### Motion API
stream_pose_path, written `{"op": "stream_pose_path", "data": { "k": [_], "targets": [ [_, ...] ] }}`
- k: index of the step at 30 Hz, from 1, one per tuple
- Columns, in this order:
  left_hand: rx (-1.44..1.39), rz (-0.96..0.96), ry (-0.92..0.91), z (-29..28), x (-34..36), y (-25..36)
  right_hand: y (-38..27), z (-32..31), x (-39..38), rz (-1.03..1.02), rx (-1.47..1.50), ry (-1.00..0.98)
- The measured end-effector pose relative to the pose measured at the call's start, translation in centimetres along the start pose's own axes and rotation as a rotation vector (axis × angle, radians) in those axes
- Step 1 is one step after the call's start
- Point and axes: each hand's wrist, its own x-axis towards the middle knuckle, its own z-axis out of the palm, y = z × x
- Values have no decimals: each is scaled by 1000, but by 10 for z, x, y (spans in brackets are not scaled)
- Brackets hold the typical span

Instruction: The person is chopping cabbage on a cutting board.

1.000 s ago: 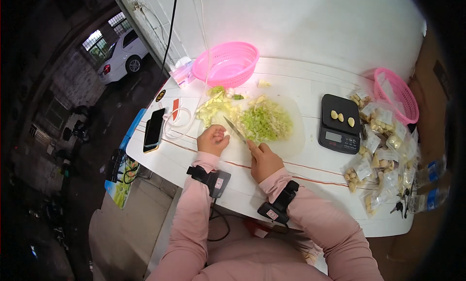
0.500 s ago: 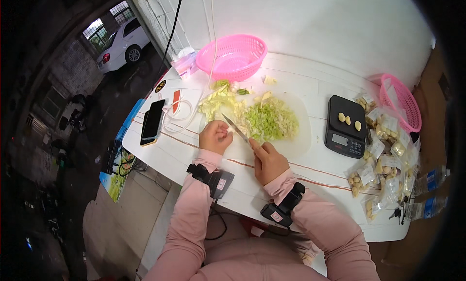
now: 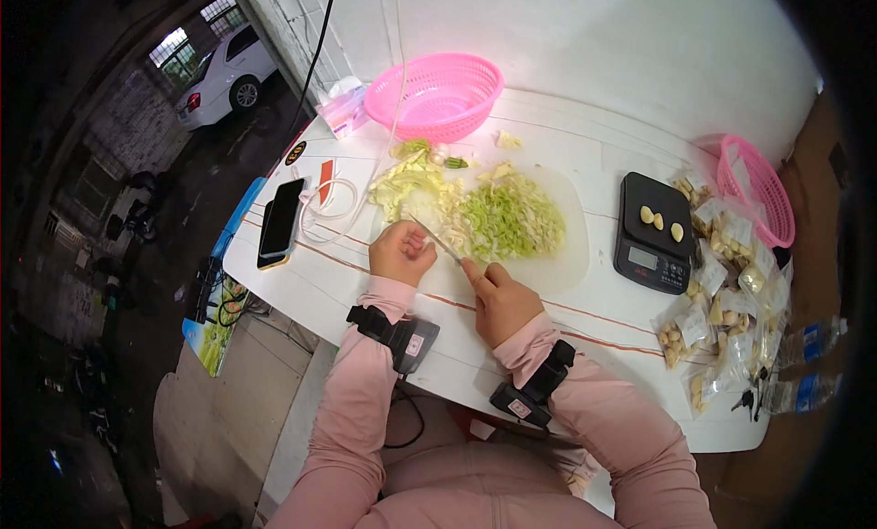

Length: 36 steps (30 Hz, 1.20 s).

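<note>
My right hand (image 3: pixel 504 302) grips the handle of a knife (image 3: pixel 440 243), its narrow blade slanting up and left over a pale cutting board (image 3: pixel 565 271). Close to the blade's tip end, my left hand (image 3: pixel 402 253) has its fingers curled; whatever they may hold is hidden. A heap of chopped cabbage (image 3: pixel 516 220), pale green and white, lies on the board to the right of the blade. Larger yellowish cabbage leaves (image 3: pixel 400 184) lie just beyond my left hand, with small white and green pieces (image 3: pixel 451 161) at their far side.
A pink basket (image 3: pixel 434 100) stands at the back beside a tissue pack (image 3: pixel 343 109). To the left lie a phone (image 3: pixel 281 220) and a white cable (image 3: pixel 340 220). On the right are a black scale (image 3: pixel 654 232) bearing garlic cloves, several bagged goods (image 3: pixel 731 301) and another pink basket (image 3: pixel 766 195).
The knife blade has turned so that less of its flat side shows, and it sits nearer my left fingers. The whole view has shifted slightly; both hands keep their grip.
</note>
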Motion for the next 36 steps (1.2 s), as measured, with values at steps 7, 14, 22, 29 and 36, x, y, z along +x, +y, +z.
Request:
{"op": "stream_pose_path", "data": {
  "k": [7, 14, 22, 29, 36],
  "targets": [
    [-6, -19, -25, 2, 0, -7, -8, -2, 2, 31, -182, -122],
    [-16, -32, -16, -1, 0, -9, -3, -2, 1, 81, -17, -73],
    [-66, 5, -9, 16, -1, -5, 13, -9, -7, 64, 133, 68],
    [27, -65, -21, -10, -2, -9, -3, -8, 3, -11, 78, -68],
    [33, -66, -76, 0, -1, -11, -14, -13, 1, 22, -131, -224]
  ]
}}
